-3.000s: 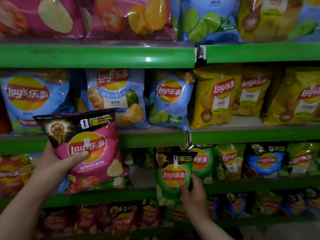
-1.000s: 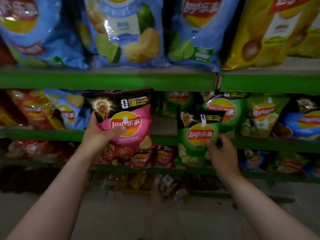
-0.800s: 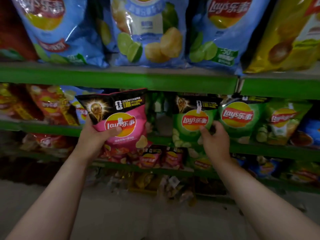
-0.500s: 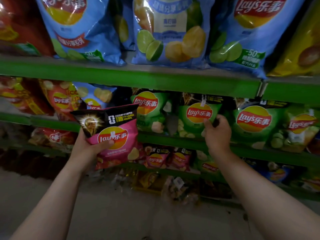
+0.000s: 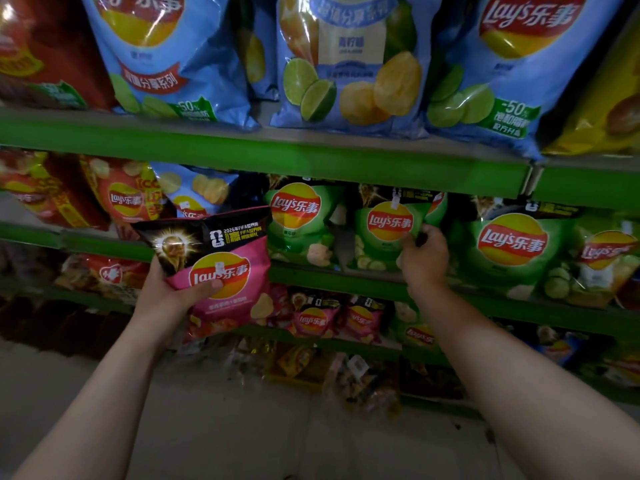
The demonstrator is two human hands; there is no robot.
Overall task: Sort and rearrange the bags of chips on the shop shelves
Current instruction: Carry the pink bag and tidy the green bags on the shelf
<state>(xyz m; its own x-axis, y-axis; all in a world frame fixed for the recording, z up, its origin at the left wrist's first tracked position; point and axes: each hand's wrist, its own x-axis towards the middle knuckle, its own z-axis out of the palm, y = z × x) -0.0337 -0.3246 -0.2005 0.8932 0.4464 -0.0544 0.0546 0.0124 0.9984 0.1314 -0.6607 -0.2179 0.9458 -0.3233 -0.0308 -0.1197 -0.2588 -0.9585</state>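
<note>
My left hand (image 5: 169, 294) grips a pink chip bag with a black top (image 5: 225, 268), held in front of the shelves, left of centre. My right hand (image 5: 424, 259) is closed on the right edge of a small green chip bag with a black top (image 5: 386, 230), which stands on the middle green shelf (image 5: 332, 280) among other green bags (image 5: 301, 220). Another green bag (image 5: 512, 247) stands just right of my hand.
Large blue lime-flavour bags (image 5: 349, 64) fill the upper shelf (image 5: 277, 154); a yellow bag (image 5: 602, 109) sits at the far right. Red and orange bags (image 5: 117, 195) stand at the left. Small pink bags (image 5: 311, 318) line the lower shelf. The grey floor (image 5: 225, 427) lies below.
The view has drifted left and closer. My right hand pushed the green bag up onto the middle shelf between other green bags. My left hand lowered the pink bag slightly.
</note>
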